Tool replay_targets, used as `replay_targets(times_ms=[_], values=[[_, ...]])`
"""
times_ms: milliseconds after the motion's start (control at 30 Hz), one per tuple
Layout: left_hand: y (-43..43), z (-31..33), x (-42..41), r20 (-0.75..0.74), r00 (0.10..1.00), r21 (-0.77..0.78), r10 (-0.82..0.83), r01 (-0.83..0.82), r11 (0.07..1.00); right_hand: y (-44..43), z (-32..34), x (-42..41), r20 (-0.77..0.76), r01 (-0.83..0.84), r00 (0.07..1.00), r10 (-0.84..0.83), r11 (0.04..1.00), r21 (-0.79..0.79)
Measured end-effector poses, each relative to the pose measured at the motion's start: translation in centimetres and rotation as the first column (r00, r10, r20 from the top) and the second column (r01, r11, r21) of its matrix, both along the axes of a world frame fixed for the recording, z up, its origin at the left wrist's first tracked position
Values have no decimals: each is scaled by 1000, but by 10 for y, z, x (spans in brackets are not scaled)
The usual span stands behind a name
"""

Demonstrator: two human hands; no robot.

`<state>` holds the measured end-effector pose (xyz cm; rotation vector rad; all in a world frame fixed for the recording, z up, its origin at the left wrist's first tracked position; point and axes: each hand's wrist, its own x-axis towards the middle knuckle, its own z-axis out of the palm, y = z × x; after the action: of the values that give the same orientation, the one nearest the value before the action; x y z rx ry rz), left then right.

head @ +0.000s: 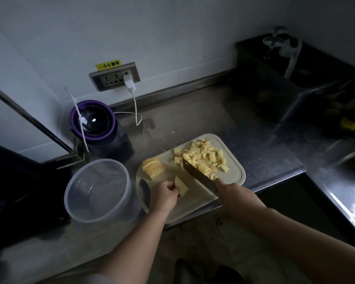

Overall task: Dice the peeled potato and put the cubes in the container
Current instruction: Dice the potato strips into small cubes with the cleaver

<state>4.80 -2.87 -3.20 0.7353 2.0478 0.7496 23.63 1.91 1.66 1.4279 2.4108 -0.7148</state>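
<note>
A pale cutting board (234, 177) lies on the steel counter. A heap of potato cubes (203, 157) covers its far right part, and a stack of potato slices (153, 168) lies at its left edge. My left hand (165, 194) grips a potato chunk (181, 186) near the board's front. My right hand (232, 192) holds a knife (199, 176) by the handle, its blade slanting from the cubes toward the chunk. A clear round container (97, 190) stands left of the board with nothing visible inside.
A purple-rimmed blender (94, 119) stands behind the container, its white cable (135, 105) plugged into a wall socket (115, 76). A dark sink (295, 83) sits at the back right. The counter's front edge runs just below the board. A few potato bits lie on the counter.
</note>
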Motion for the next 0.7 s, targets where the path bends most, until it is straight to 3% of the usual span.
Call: replay_targets(times_ms=[133,233,433,600,700], values=[[2,1,-2,79,997,-23,23,-22,1000,0,5,-3,36,-84,996,81,991,100],[0,2,-9,24,999,4,35,-35,999,-7,6,-4,41,-184,983,180,964,194],[0,17,-28,15,985,239,170,-168,956,-10,6,0,47,-176,984,169,954,243],[-2,11,-20,126,992,-77,28,-19,997,-8,4,-1,-16,-67,997,70,984,167],[-6,2,-12,112,993,-111,29,-17,994,-13,3,-8,-54,2,999,1,998,56]])
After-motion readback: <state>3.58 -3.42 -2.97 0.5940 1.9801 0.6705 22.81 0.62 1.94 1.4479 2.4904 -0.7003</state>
